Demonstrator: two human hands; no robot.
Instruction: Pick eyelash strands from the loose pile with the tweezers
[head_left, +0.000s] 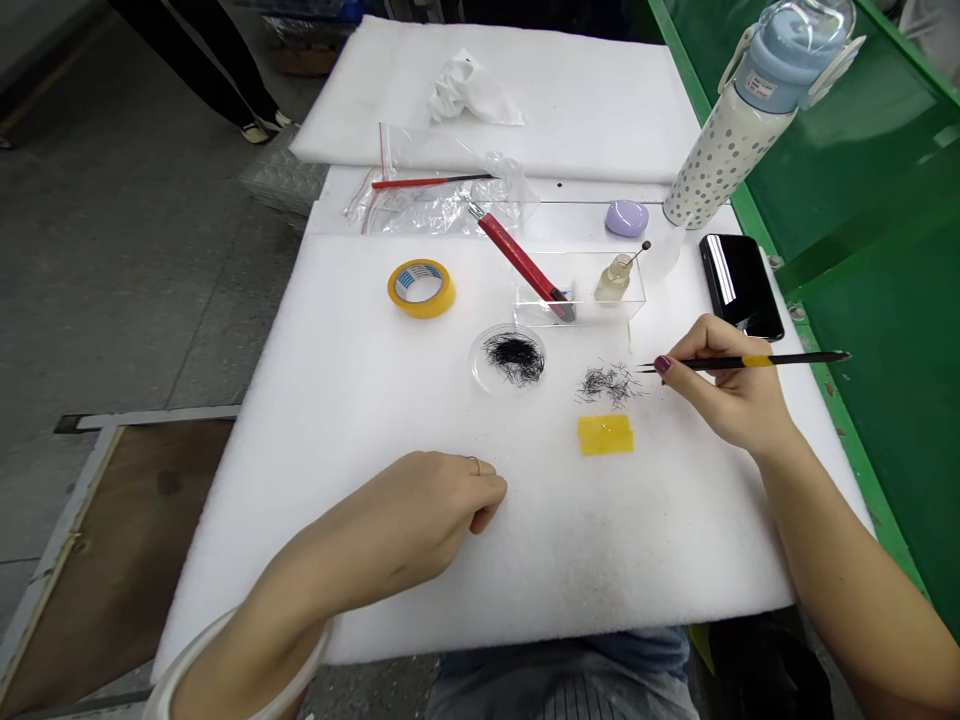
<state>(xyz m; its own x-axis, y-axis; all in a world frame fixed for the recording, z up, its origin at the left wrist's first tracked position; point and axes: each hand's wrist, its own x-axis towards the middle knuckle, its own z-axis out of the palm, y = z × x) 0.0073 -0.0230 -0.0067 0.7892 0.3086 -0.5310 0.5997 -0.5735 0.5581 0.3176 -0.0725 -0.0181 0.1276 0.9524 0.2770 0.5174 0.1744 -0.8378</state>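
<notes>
My right hand [731, 385] grips black tweezers [709, 364] with a yellow band around them. Their thin tips point left, at the right edge of a loose pile of short black fibres [609, 382]. Just below that pile, a piece of yellow tape [605, 435] lies flat. Left of it, more black fibres [516, 357] sit in a small clear round dish [487, 380]. My left hand [442, 505] rests closed on the white foam sheet [360, 400], fingers curled under; whatever they hold, if anything, is hidden.
A roll of yellow tape [442, 295], a red cutter [525, 262] and a small glass bottle [615, 279] by a clear tray stand behind the dish. Phone [741, 287], purple case [627, 218] and dotted water bottle [731, 150] line the right. Plastic bags [435, 212] lie at the back.
</notes>
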